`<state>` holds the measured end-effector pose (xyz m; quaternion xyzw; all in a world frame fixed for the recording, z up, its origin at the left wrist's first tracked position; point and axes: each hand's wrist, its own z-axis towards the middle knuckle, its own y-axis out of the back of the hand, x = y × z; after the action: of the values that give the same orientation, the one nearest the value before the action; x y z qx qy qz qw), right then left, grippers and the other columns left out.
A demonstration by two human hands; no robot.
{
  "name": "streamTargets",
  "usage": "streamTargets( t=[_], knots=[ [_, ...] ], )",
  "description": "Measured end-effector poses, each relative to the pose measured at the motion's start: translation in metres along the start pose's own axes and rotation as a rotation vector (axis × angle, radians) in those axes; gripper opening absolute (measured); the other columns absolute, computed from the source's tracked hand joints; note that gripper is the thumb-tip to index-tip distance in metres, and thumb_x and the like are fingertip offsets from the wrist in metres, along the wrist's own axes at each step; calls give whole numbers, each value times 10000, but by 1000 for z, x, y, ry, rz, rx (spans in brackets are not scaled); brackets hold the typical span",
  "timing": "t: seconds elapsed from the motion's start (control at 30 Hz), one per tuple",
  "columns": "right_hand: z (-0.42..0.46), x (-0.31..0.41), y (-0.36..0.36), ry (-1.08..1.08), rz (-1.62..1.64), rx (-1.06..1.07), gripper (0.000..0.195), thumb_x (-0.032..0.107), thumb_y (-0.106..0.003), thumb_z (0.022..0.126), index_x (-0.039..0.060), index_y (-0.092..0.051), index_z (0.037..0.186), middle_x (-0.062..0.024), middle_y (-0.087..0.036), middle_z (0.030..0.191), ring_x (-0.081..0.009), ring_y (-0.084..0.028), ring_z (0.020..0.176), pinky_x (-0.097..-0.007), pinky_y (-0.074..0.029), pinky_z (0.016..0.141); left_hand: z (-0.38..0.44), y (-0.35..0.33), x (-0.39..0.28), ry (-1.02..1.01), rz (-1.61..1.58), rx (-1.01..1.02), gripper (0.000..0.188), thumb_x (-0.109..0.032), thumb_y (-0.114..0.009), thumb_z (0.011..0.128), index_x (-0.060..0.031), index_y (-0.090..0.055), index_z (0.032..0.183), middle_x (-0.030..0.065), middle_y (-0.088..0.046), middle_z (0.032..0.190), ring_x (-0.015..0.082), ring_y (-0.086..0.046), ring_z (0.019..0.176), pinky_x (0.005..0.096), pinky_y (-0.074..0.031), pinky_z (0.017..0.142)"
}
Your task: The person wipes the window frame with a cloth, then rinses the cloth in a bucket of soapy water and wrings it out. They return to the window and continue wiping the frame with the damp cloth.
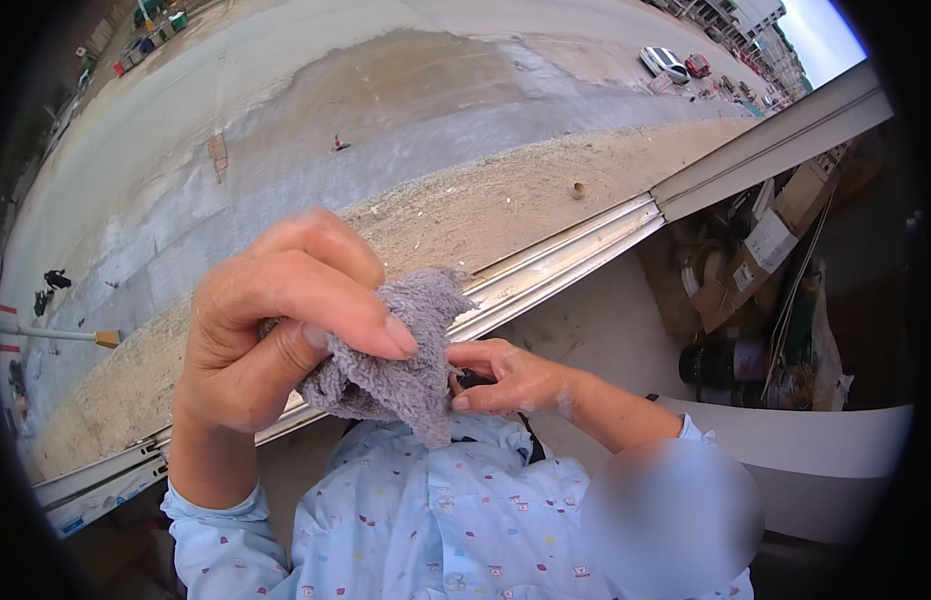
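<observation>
A crumpled grey terry cloth (405,352) is pinched between the thumb and fingers of my left hand (278,322), raised in front of my chest. Lower and to the right, my right hand (510,379) curls around a small dark object (474,379). The cloth covers part of that object and the right fingertips, so I cannot tell what it is. Behind both hands runs an aluminium window track (555,270), with pale dirt along its grooves. Whitish residue marks my right wrist.
An upright aluminium frame (773,139) meets the track at the right. Beyond the sill lies a rough concrete ledge (465,195) above a paved yard with a parked white car (664,64). Indoors at right are a cardboard box (765,244) and a dark cylindrical container (709,364).
</observation>
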<state>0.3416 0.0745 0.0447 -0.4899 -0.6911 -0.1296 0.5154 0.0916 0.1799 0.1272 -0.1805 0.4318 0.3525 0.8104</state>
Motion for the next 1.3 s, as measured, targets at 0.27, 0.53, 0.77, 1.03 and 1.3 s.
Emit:
streamTargets(
  t=[0.27, 0.53, 0.77, 1.03, 1.3],
  knots=[
    [-32, 13, 11, 108, -109, -417, 234, 125, -681, 937, 1, -699, 1134, 23, -672, 883, -54, -544, 769, -255, -482, 684, -18, 17, 31, 39, -85, -222, 158, -144, -609, 970, -22, -672, 1048, 95, -599, 992, 164, -528, 927, 280, -407, 813],
    [-86, 102, 65, 152, -876, -770, 194, 161, -701, 864, -18, -702, 941, -53, -611, 689, -108, -511, 659, -312, -449, 606, -17, -8, 55, 380, 29, -372, 185, -38, -596, 950, -10, -709, 1094, 56, -665, 1052, 160, -605, 988, 283, -446, 920],
    [-79, 54, 141, -206, -1407, -969, 387, 285, -709, 862, 33, -666, 1153, -239, -679, 1080, -405, -632, 1055, -449, -504, 892, -13, -49, 101, 484, 409, -69, 224, -36, -629, 909, -22, -712, 1116, 61, -684, 1018, 143, -615, 970, 292, -473, 899],
    [-78, 68, 132, -63, -1402, -963, 244, 249, -648, 925, 93, -684, 1109, -160, -685, 853, -351, -651, 798, -436, -497, 731, -20, -46, 103, 508, 381, -149, 218, -25, -614, 900, -14, -717, 1093, 57, -694, 993, 131, -617, 937, 288, -482, 881],
    [-55, 39, 159, -178, -1432, -1020, 277, 235, -707, 822, 70, -677, 1043, -170, -716, 947, -383, -676, 952, -471, -535, 814, -17, -48, 109, 486, 330, -186, 196, -23, -621, 904, -2, -716, 1074, 78, -693, 999, 161, -624, 951, 298, -482, 888]
  ],
)
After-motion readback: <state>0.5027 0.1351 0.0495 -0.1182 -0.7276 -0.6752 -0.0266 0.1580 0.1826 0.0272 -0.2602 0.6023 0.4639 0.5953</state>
